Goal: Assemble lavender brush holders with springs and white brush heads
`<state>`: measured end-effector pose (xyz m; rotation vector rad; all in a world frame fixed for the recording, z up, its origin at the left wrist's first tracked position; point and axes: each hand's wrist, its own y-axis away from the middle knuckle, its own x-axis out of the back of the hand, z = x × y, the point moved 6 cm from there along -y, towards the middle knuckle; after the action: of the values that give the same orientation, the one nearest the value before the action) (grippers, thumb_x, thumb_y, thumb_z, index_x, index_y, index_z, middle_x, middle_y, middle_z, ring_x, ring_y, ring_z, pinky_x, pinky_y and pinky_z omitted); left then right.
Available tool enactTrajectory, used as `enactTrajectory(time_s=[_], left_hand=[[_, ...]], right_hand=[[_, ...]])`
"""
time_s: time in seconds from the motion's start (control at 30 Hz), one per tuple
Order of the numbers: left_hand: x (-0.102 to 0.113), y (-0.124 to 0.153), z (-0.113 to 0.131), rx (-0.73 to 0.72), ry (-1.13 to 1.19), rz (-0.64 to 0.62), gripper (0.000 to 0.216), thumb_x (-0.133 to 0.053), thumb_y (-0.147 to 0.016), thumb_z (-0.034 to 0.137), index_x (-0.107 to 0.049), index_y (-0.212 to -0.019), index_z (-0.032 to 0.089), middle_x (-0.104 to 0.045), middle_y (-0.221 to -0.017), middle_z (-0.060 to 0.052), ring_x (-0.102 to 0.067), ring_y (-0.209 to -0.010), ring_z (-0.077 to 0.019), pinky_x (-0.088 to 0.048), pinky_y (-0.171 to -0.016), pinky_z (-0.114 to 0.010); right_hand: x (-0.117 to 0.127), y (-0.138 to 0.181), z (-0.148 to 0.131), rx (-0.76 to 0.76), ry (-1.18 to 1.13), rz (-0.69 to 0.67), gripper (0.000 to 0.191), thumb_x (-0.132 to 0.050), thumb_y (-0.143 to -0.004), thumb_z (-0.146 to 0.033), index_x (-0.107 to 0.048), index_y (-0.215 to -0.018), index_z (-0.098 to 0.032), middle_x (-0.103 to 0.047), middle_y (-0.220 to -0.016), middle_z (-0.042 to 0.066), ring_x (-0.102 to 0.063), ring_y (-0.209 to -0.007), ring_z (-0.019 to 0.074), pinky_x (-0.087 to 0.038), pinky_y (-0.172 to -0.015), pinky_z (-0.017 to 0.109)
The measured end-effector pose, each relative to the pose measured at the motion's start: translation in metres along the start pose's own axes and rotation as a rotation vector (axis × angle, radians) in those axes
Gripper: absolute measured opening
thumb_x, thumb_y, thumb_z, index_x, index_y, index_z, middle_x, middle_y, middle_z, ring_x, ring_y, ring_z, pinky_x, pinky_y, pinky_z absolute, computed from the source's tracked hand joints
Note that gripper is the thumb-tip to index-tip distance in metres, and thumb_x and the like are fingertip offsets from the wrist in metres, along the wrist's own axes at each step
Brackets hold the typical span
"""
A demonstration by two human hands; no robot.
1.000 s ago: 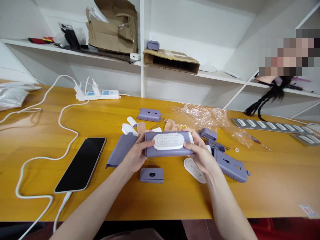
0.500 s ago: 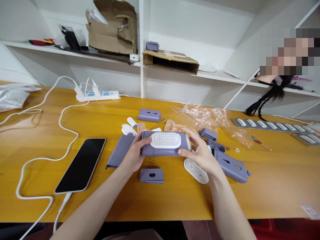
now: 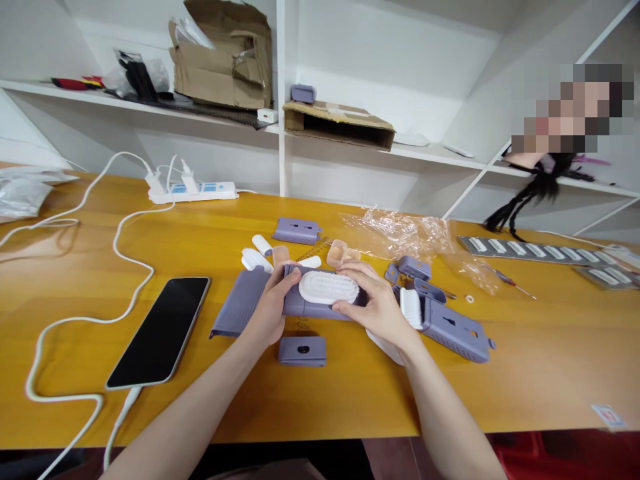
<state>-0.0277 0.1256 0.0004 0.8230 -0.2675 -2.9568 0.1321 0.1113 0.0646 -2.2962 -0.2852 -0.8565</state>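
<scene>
- A purple-grey, rectangular plastic case (image 3: 320, 311) is in the middle of the frame, over the yellow-brown wooden table (image 3: 250, 413). Its long axis runs across the frame, left to right.
- A white, oval, bristled brush head (image 3: 328, 287) lies on the case with its bristles facing up towards the camera. Its long axis follows that of the case, one rounded end pointing left and the other right.
- The left hand (image 3: 270, 303) is clamped on the left end of the case. Its thumb presses on top, just beside the brush head; most of its fingers are hidden.
- The right hand (image 3: 377, 303) curves over the right end of the case and hides it. Thumb and fingers are parted across the brush head's right end, the thumb at the near edge, the fingers at the far one.
- The hands are apart, with most of the brush head showing between them.
- Left of the left hand lies a purple-grey, ribbed plastic panel (image 3: 243, 300).
- Right of the right hand lie a white, bristled block (image 3: 411, 308) and a purple-grey, slotted plastic housing (image 3: 460, 330).
</scene>
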Motion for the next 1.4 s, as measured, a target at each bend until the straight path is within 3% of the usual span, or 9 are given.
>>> enactTrajectory(time_s=[0.33,0.63,0.97,1.13,1.27,1.4], left_hand=[[-0.001,0.001,0.0,0.008,-0.051,-0.022,0.022,-0.065,-0.067,0.036,-0.059,-0.081,0.021,-0.058,-0.077,0.004,-0.051,-0.073,-0.0104,-0.039,-0.06,-0.017],[-0.004,0.003,-0.002,-0.034,-0.123,-0.024,0.022,-0.065,-0.067,0.038,-0.058,-0.078,0.02,-0.056,-0.073,0.004,-0.051,-0.068,-0.0113,-0.039,-0.06,-0.02],[-0.004,0.002,-0.01,-0.035,-0.148,-0.056,0.02,-0.062,-0.071,0.037,-0.057,-0.081,0.021,-0.055,-0.073,0.004,-0.049,-0.069,-0.0104,-0.037,-0.061,-0.019],[-0.003,0.002,-0.003,-0.163,-0.206,-0.048,0.017,-0.06,-0.073,0.036,-0.057,-0.082,0.022,-0.054,-0.076,0.004,-0.048,-0.073,-0.0116,-0.038,-0.065,-0.02],[-0.004,0.005,0.004,-0.315,-0.288,-0.041,0.014,-0.061,-0.074,0.033,-0.058,-0.083,0.023,-0.053,-0.08,0.003,-0.047,-0.078,-0.013,-0.037,-0.07,-0.02],[-0.005,0.008,0.005,-0.353,-0.338,-0.059,0.014,-0.062,-0.073,0.03,-0.06,-0.085,0.024,-0.054,-0.085,0.001,-0.048,-0.084,-0.0149,-0.036,-0.075,-0.021]], right_hand=[[0.001,0.0,-0.008,0.088,0.104,-0.004,0.033,-0.066,-0.072,-0.029,-0.054,-0.101,-0.021,-0.056,-0.103,0.007,-0.053,-0.098,0.0232,-0.043,-0.087,0.041],[-0.006,-0.001,-0.021,-0.012,0.222,-0.165,0.043,-0.068,-0.071,-0.037,-0.057,-0.11,-0.024,-0.053,-0.101,0.007,-0.049,-0.097,0.0262,-0.044,-0.082,0.041],[-0.012,-0.001,-0.021,-0.05,0.222,-0.115,0.03,-0.064,-0.069,-0.024,-0.055,-0.098,-0.022,-0.052,-0.096,0.005,-0.052,-0.089,0.0215,-0.045,-0.078,0.036],[-0.012,0.003,-0.019,-0.098,0.336,-0.197,0.045,-0.068,-0.068,-0.036,-0.05,-0.108,-0.022,-0.049,-0.109,0.008,-0.048,-0.1,0.0277,-0.043,-0.081,0.044],[-0.012,0.003,-0.019,-0.132,0.314,-0.221,0.037,-0.07,-0.064,-0.027,-0.048,-0.092,-0.022,-0.05,-0.101,0.006,-0.05,-0.094,0.0249,-0.043,-0.078,0.041],[-0.015,0.002,-0.018,-0.139,0.262,-0.211,0.034,-0.067,-0.061,-0.024,-0.045,-0.087,-0.021,-0.049,-0.098,0.005,-0.05,-0.09,0.0225,-0.043,-0.075,0.036]])
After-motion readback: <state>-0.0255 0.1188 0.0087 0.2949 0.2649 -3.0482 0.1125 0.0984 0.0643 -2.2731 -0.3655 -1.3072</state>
